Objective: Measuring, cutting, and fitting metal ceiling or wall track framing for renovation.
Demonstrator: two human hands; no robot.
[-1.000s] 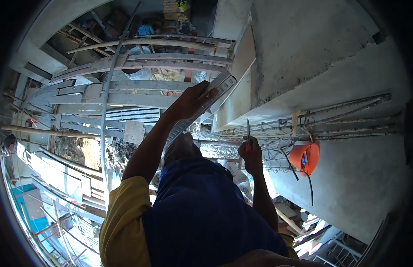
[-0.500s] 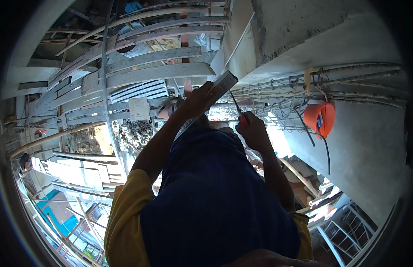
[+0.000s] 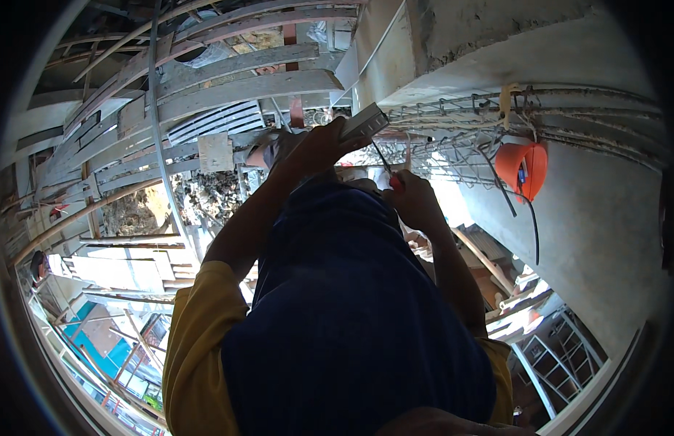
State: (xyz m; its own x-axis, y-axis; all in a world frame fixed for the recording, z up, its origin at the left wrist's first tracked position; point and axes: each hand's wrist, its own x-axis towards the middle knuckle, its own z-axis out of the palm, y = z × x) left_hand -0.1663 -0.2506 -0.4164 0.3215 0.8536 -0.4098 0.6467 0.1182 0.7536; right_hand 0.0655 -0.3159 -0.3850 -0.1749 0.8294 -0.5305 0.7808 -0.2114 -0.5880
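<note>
Apart, both hands are wrapped on things: toward half past two, the right hand [image 3: 413, 199] grips a thin-shafted tool [image 3: 382, 158]; just past twelve, the left hand [image 3: 315, 154] clasps a metal strip [image 3: 366, 123], probably light, stiff, best held by its sides. It's grey, straight, slotted. Beyond, toward half past two: an orange bucket [image 3: 534, 168].

Uneven daylight with strong contrast. Glare bleaches the pale panels [image 3: 115, 272] between 8 and 9 o'clock and burns out a patch just toward 3 o'clock from the centre. The dark blue shirt front [image 3: 351, 312], left hand [image 3: 315, 151] and right hand [image 3: 415, 200] are backlit, their detail sunk in shadow. The concrete wall [image 3: 569, 243] at 3 o'clock is dim. Planks [image 3: 242, 91] at 11 o'clock bow with fisheye distortion; black vignetting borders the softened rim, blue-fringed at 8 o'clock.
</note>
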